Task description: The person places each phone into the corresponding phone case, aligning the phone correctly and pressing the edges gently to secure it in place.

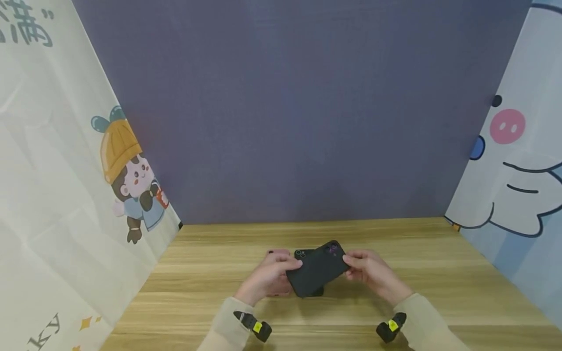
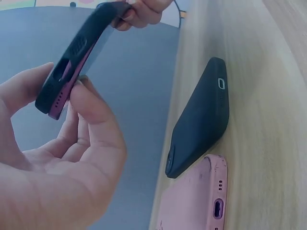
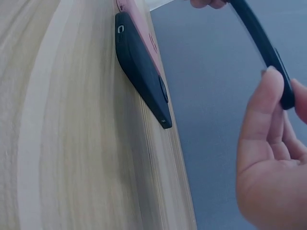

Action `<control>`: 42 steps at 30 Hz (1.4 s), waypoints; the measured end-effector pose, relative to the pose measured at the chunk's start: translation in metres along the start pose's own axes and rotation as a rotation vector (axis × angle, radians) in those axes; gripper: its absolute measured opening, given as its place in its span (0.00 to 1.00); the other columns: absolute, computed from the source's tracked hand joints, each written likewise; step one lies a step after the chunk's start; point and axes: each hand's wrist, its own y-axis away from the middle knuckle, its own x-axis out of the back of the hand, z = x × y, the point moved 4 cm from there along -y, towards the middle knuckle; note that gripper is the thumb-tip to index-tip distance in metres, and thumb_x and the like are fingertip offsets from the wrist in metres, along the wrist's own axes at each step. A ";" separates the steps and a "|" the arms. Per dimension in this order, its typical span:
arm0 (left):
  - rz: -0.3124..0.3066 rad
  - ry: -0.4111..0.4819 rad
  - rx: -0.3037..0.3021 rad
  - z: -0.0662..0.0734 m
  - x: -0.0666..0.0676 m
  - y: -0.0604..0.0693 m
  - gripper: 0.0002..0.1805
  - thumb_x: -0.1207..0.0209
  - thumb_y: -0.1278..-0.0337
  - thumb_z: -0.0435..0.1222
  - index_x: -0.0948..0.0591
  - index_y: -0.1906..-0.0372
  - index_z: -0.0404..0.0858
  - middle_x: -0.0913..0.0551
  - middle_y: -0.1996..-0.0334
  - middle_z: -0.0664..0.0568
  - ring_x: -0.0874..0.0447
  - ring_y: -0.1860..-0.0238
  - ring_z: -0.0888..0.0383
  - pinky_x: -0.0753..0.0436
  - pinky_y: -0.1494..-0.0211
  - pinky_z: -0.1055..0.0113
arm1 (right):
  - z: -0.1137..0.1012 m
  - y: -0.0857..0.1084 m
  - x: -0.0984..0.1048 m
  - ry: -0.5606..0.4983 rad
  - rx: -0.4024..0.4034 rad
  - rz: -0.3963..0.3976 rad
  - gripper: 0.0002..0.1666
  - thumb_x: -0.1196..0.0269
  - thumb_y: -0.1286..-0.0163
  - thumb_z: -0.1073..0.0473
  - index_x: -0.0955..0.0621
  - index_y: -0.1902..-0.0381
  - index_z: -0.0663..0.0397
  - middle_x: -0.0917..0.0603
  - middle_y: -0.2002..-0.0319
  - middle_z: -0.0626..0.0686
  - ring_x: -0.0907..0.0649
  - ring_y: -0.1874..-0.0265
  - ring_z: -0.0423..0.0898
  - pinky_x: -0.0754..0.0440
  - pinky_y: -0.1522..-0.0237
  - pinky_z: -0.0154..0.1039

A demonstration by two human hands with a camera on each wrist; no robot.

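Note:
Raised above the table is a purple phone in a black case (image 1: 315, 271), tilted, with purple showing at the camera opening. My left hand (image 1: 269, 274) pinches its lower left end between thumb and fingers. At the upper right corner, my right hand (image 1: 372, 274) pinches the case's edge. In the left wrist view, a purple strip of the phone (image 2: 61, 99) with small holes sticks out beside the black rim at the near end. Under the raised phone, a second phone in a black case (image 2: 201, 120) lies on the table, partly hidden in the head view.
Left of the second black-cased phone lies a pink phone or case (image 2: 189, 201), partly covered by my left hand in the head view. The wood-grain table (image 1: 210, 312) meets a grey-blue panel (image 1: 281, 122) at the back. Printed sheets hang at both sides.

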 end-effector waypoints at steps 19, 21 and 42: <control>0.127 -0.208 -0.177 0.002 0.006 0.000 0.08 0.35 0.37 0.29 0.18 0.60 0.26 0.18 0.72 0.51 0.22 0.74 0.59 0.21 0.66 0.68 | 0.002 0.000 0.001 -0.144 0.064 0.096 0.06 0.41 0.24 0.66 0.18 0.62 0.57 0.16 0.70 0.51 0.13 0.71 0.42 0.13 0.60 0.36; 0.134 -0.222 -0.181 0.003 0.007 0.001 0.08 0.35 0.37 0.29 0.18 0.60 0.25 0.19 0.73 0.52 0.24 0.75 0.59 0.23 0.68 0.68 | 0.002 0.000 0.000 -0.129 0.062 0.068 0.05 0.40 0.24 0.65 0.18 0.62 0.57 0.16 0.69 0.52 0.13 0.70 0.43 0.13 0.59 0.37; 0.117 -0.289 -0.148 0.006 0.012 0.007 0.08 0.36 0.35 0.31 0.20 0.69 0.31 0.25 0.79 0.55 0.27 0.77 0.61 0.25 0.68 0.66 | -0.013 -0.005 0.003 0.127 0.008 0.176 0.19 0.39 0.23 0.49 0.17 0.54 0.63 0.17 0.66 0.50 0.17 0.67 0.45 0.14 0.61 0.43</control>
